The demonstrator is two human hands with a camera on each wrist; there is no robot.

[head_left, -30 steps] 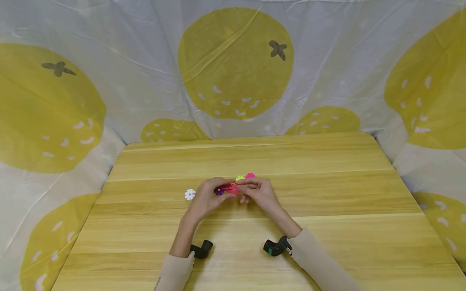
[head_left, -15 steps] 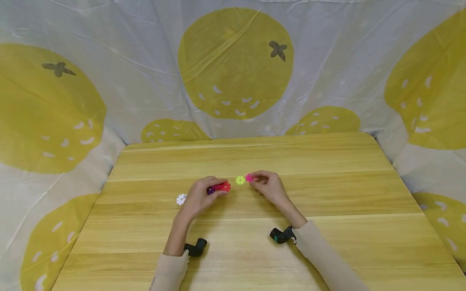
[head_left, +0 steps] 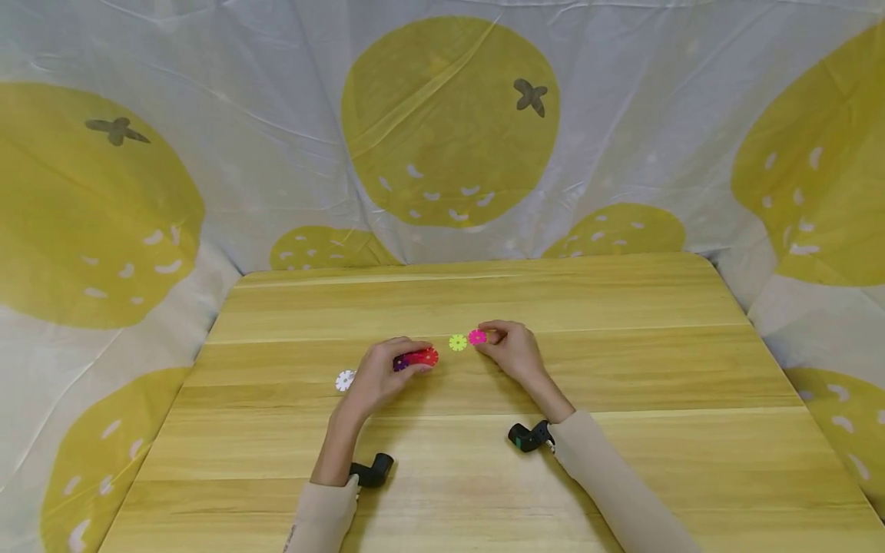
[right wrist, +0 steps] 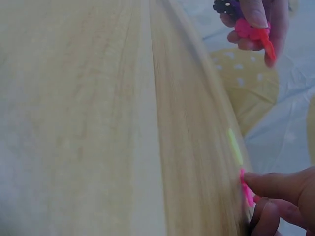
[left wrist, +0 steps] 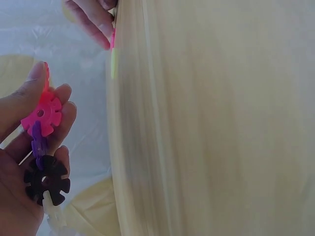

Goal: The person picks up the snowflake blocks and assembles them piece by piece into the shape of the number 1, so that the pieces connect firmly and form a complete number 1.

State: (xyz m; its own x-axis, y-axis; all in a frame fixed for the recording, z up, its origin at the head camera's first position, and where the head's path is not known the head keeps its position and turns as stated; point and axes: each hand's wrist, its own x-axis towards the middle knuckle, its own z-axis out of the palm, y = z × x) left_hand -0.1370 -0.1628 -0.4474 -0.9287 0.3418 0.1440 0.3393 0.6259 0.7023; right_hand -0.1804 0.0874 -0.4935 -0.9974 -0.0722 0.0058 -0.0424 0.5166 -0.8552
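My left hand (head_left: 376, 375) holds a chain of linked notched plastic discs above the table. From its free end run a red disc (head_left: 432, 356), seen edge-on in the left wrist view, a pink disc (left wrist: 49, 112), a purple disc (left wrist: 39, 146), a black disc (left wrist: 47, 181) and a white disc (head_left: 345, 380). My right hand (head_left: 515, 353) is at the tabletop, thumb and fingers pinching the right edge of a loose bright pink disc (head_left: 478, 337). Just left of that lies a yellow-green disc (head_left: 458, 342), flat and very close to it.
The wooden table (head_left: 622, 369) has rounded far corners. A white cloth (head_left: 622, 100) printed with large yellow fruit hangs behind and at both sides. Black wrist cameras (head_left: 373, 470) stick out from the beige sleeves over the table.
The right hand has left the chain's red end and moved right to the loose pink disc. The left hand has drawn the chain slightly left, uncovering the yellow-green disc.
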